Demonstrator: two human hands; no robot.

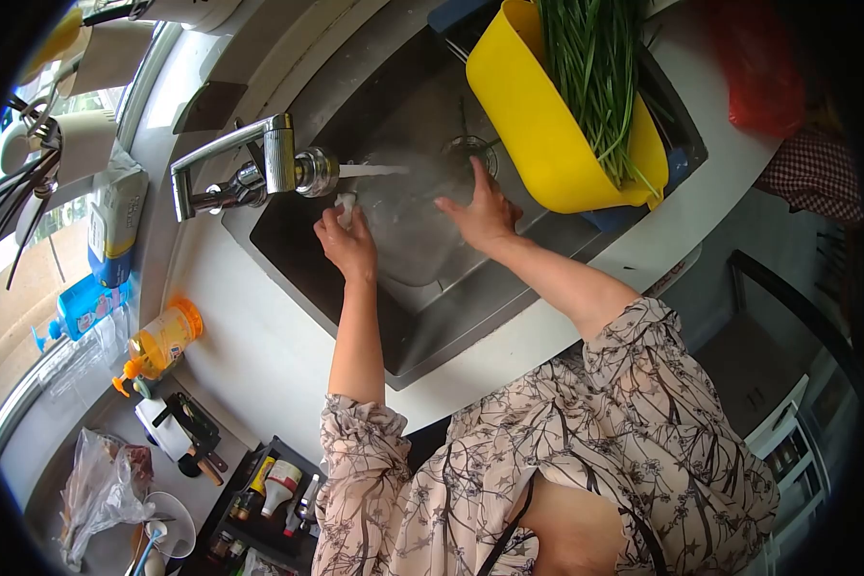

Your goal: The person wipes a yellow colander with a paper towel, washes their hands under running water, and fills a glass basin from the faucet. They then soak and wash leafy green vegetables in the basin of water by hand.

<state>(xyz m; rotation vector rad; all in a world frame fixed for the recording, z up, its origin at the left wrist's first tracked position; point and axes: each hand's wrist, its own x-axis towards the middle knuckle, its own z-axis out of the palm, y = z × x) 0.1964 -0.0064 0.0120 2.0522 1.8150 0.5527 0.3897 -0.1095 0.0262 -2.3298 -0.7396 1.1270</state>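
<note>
My left hand (348, 248) is closed on a small white thing (346, 205) over the left side of the metal sink (408, 357), just below the faucet (280, 165). What the white thing is, I cannot make out. A stream of water (372, 170) runs from the spout above it. My right hand (487, 213) hovers over the sink with its fingers spread, holding nothing, near the drain (470, 151). To its right, a yellow basket (520, 120) stands tilted over the sink, filled with long green chives (590, 82).
An orange soap bottle (165, 338) and a blue pump bottle (91, 305) stand by the window. A knife holder (178, 422), a plastic bag (101, 494) and a black rack of bottles (259, 504) are at lower left. A red bag (763, 82) is at upper right.
</note>
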